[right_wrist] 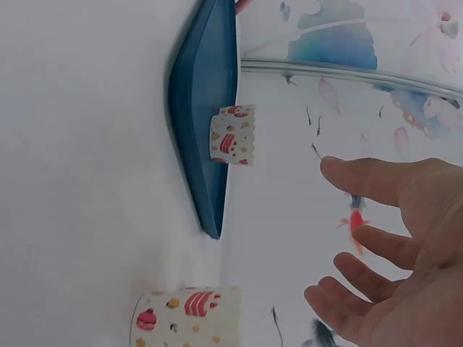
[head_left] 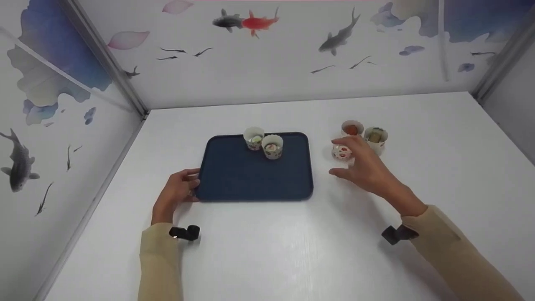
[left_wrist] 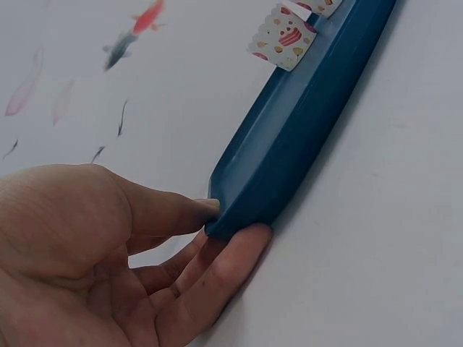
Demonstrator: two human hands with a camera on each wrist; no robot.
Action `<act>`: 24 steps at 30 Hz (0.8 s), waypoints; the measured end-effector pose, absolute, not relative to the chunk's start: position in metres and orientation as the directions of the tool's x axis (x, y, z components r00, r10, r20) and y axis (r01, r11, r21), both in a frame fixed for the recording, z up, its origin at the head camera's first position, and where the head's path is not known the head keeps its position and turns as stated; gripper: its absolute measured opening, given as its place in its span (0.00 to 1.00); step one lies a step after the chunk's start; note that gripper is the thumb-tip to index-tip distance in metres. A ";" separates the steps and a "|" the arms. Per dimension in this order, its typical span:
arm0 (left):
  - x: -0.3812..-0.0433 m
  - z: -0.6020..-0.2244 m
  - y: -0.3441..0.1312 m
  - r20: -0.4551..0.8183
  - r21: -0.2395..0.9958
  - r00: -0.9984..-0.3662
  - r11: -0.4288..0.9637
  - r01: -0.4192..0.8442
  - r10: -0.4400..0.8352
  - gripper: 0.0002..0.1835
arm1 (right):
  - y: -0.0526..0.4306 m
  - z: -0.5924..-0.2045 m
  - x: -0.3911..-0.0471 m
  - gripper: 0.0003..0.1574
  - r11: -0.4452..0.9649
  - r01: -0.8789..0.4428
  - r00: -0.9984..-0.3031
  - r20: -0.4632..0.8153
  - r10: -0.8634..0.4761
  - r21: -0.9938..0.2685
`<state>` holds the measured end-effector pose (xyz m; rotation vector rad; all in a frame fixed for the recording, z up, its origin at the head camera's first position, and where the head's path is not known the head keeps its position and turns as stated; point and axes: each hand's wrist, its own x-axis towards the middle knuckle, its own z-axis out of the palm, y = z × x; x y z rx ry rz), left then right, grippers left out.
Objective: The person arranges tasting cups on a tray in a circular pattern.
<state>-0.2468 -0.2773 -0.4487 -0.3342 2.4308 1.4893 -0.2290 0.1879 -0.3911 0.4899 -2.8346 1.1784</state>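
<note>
My left hand point(head_left: 176, 190) pinches the left edge of a dark blue tray point(head_left: 250, 182), thumb at the rim and fingers against the outer side in the left wrist view. Two patterned paper baking cups stand near the tray's far edge: one cup point(head_left: 253, 144) and, just right of it, another cup point(head_left: 272, 154), each with a small item inside. My right hand point(head_left: 370, 169) hovers with thumb and fingers spread, holding nothing. Beside it is a paper cup point(head_left: 342, 154), partly hidden by the fingers. Behind stand a cup with an orange-red item point(head_left: 352, 129) and a cup with a brownish item point(head_left: 377, 138).
The tray and cups stand on a white table point(head_left: 267, 246). White walls printed with fish point(head_left: 259, 23) and leaves rise at the back and left, and a plain wall point(head_left: 514, 83) closes the right side.
</note>
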 end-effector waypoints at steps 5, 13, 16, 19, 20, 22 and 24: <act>-0.246 -0.449 -0.278 -0.351 0.833 -0.935 0.439 -0.338 -0.054 0.26 | 0.202 -0.399 -0.226 0.44 0.669 -0.306 -0.950 0.170 -0.262 -0.678; -0.246 -0.449 -0.279 -0.357 0.830 -0.932 0.438 -0.345 -0.059 0.26 | 0.226 -0.403 -0.219 0.39 0.646 -0.217 -0.976 0.145 -0.163 -0.732; -0.247 -0.448 -0.279 -0.357 0.830 -0.932 0.438 -0.346 -0.061 0.26 | 0.235 -0.404 -0.218 0.38 0.645 -0.139 -0.990 0.083 -0.116 -0.751; -0.247 -0.448 -0.279 -0.355 0.831 -0.933 0.437 -0.344 -0.060 0.26 | 0.241 -0.407 -0.218 0.42 0.668 -0.067 -0.996 0.016 -0.082 -0.742; -0.247 -0.448 -0.279 -0.356 0.831 -0.933 0.437 -0.345 -0.059 0.26 | 0.242 -0.408 -0.218 0.43 0.673 -0.045 -0.998 -0.002 -0.070 -0.738; -0.247 -0.449 -0.279 -0.355 0.829 -0.933 0.441 -0.344 -0.060 0.26 | 0.245 -0.409 -0.217 0.46 0.677 -0.012 -0.999 -0.027 -0.047 -0.736; -0.246 -0.449 -0.279 -0.355 0.826 -0.933 0.448 -0.342 -0.058 0.26 | 0.246 -0.411 -0.217 0.47 0.681 0.004 -0.999 -0.037 -0.034 -0.733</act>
